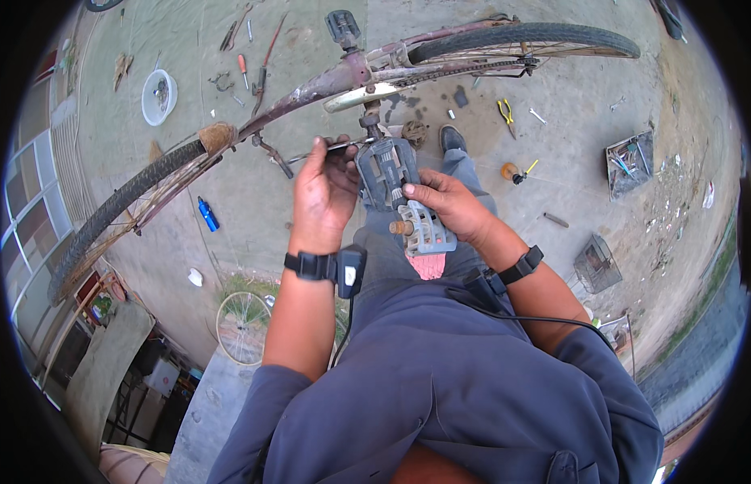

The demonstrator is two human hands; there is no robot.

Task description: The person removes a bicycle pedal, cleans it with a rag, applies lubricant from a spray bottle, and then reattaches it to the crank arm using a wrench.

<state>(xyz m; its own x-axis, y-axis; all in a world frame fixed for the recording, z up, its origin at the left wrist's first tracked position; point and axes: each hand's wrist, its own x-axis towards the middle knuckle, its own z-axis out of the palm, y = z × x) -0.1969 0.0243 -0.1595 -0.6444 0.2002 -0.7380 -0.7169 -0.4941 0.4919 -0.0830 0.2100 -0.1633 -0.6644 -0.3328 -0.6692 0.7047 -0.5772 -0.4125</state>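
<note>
My left hand [325,189] is closed around a thin metal wrench [336,148], whose right end meets the spindle of a grey pedal [386,171]. That pedal sits at the end of the crank [370,121] nearest me. My right hand [452,202] grips a loose grey pedal [428,228] with a rusty spindle end, its thumb reaching to the lower edge of the mounted pedal. Both pedals are in contact or overlap; I cannot tell which. Part of a pink cloth [428,265] shows below the loose pedal. The old purple bicycle frame [311,90] lies across in front of me.
Yellow-handled pliers [506,115], a small wrench [537,116] and a red-handled screwdriver [243,68] lie on the ground. A white bowl [159,98] and blue bottle [207,214] are left. A tool tray [631,165] and wire basket [599,264] are right.
</note>
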